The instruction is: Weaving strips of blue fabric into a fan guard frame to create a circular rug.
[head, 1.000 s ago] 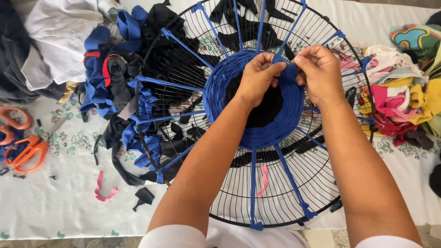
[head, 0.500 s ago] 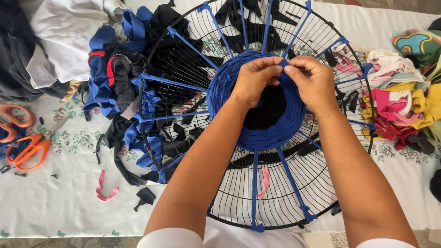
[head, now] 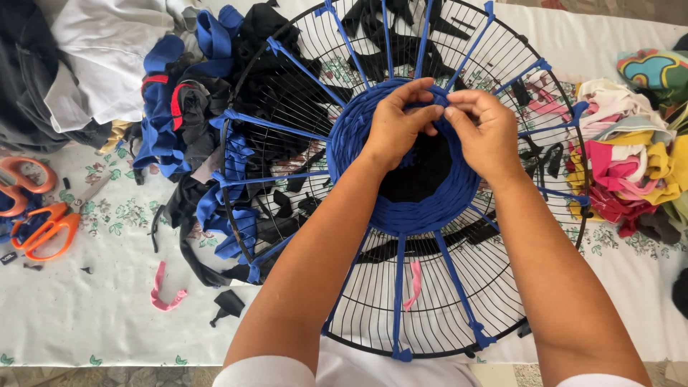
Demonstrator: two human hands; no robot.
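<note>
A round black wire fan guard (head: 502,301) lies flat on the table. Blue fabric strips run from its centre to the rim like spokes. A woven blue fabric ring (head: 423,208) circles a black woven centre (head: 419,175). My left hand (head: 398,122) and my right hand (head: 484,132) meet at the far edge of the ring. Both pinch the blue fabric strip (head: 437,100) there, fingertips close together.
A heap of blue, black and white fabric (head: 165,93) lies at the left. Colourful scraps (head: 631,158) pile up at the right. Orange-handled scissors (head: 43,222) rest at the far left. A pink scrap (head: 163,290) lies on the flowered tablecloth (head: 93,315).
Both hands have shifted slightly along the ring's far edge and drawn closer together on the blue strip. The fan guard has stayed in place.
</note>
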